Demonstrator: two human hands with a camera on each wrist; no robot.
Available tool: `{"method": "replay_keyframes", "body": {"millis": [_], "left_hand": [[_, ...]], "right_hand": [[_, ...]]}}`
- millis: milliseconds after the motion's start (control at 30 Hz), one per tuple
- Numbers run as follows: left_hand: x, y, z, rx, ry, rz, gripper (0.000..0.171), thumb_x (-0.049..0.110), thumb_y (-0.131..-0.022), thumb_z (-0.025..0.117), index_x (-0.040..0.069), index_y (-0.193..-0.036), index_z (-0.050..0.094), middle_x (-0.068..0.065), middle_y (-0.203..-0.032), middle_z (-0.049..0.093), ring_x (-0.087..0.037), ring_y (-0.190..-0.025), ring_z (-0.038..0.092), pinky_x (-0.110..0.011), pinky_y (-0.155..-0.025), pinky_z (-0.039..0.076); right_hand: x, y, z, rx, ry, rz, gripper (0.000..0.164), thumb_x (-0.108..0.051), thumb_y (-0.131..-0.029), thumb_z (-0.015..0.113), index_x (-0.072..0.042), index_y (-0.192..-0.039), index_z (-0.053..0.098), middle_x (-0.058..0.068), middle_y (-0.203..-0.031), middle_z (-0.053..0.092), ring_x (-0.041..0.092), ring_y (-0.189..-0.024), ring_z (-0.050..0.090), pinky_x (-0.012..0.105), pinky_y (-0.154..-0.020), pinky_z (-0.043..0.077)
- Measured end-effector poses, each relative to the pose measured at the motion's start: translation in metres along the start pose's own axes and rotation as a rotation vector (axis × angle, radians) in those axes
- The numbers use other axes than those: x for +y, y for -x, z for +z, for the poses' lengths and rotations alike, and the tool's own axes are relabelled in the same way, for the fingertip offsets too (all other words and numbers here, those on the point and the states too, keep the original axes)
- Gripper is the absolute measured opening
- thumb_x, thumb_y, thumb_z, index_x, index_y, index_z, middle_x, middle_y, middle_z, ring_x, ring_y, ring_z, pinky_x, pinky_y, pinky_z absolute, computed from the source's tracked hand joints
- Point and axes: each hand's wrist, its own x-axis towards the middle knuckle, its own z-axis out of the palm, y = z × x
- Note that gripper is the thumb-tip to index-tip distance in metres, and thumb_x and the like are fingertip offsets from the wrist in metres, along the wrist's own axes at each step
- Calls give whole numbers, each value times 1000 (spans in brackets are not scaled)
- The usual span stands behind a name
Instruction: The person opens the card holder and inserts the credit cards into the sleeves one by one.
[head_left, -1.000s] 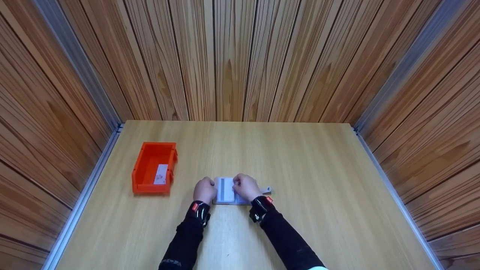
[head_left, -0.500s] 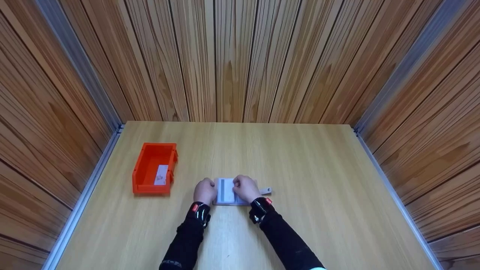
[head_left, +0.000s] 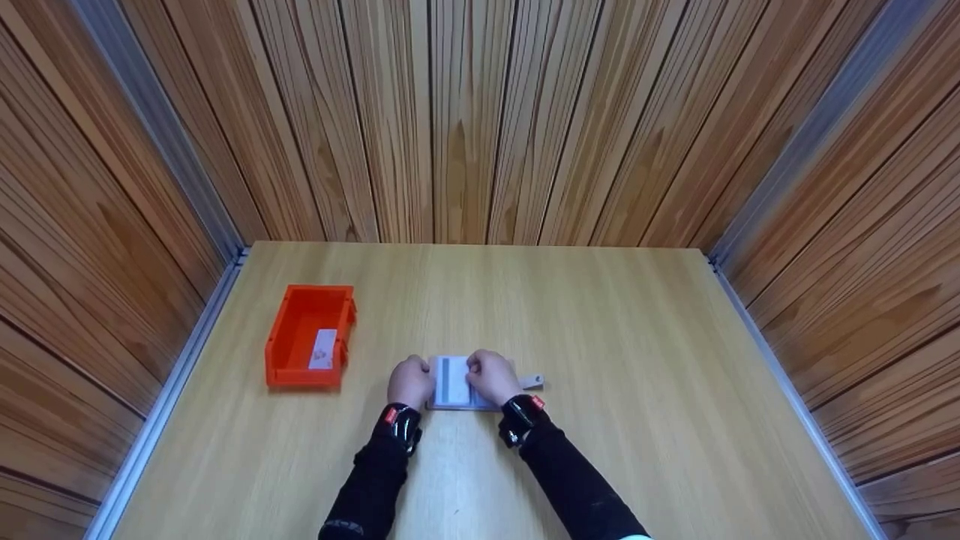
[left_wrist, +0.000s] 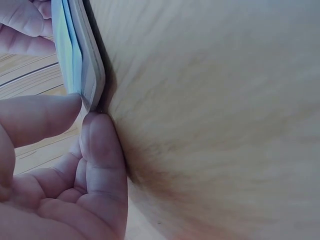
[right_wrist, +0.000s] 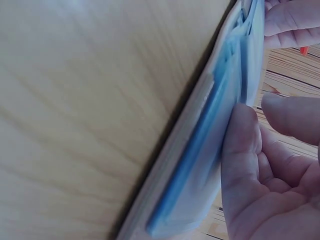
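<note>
An opened card holder [head_left: 453, 379] with pale bluish clear sleeves and a pinkish cover lies flat on the table in front of the person. Its short strap [head_left: 533, 382], with a snap at the end, sticks out on the right side. The left hand [head_left: 410, 382] pinches the holder's left edge, thumb above and a finger under the cover's corner in the left wrist view. Over the right half, the right hand [head_left: 493, 376] has thumb and finger at the free edge of the raised sleeves [right_wrist: 245, 70]. That hand hides much of the holder's right half.
An orange bin [head_left: 300, 375] stands to the left on the wooden table [head_left: 600, 337], with a small white printed card [head_left: 322, 349] inside. Wood-panelled walls [head_left: 465, 120] enclose the table at the back and both sides.
</note>
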Motion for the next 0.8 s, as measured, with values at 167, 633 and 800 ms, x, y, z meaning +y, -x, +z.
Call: {"method": "replay_keyframes", "body": {"millis": [167, 633, 800], "left_hand": [[0, 0, 0, 3, -13, 3, 11, 2, -83, 63, -2, -93, 66, -16, -94, 68, -33, -91, 63, -45, -83, 49], [-1, -1, 1, -2, -18, 0, 13, 1, -81, 63, -2, -94, 66, -16, -96, 68, -34, -93, 63, -46, -83, 49], [0, -1, 1, -18, -10, -20, 16, 0, -82, 63, -3, -97, 66, -16, -98, 68, -35, -95, 63, -46, -85, 49]], "right_hand": [[1, 0, 0, 12, 15, -30, 14, -2, -83, 71, 1, -96, 66, 1, -82, 61, 18, -78, 58, 34, -76, 49], [9, -2, -16, 43, -1, 8, 16, -2, -85, 69, 4, -101, 67, 3, -82, 61, 19, -77, 57, 35, -74, 49], [16, -1, -22, 87, -1, 14, 16, -1, -84, 68, 3, -99, 67, 4, -83, 61, 20, -78, 57, 36, -74, 48]]}}
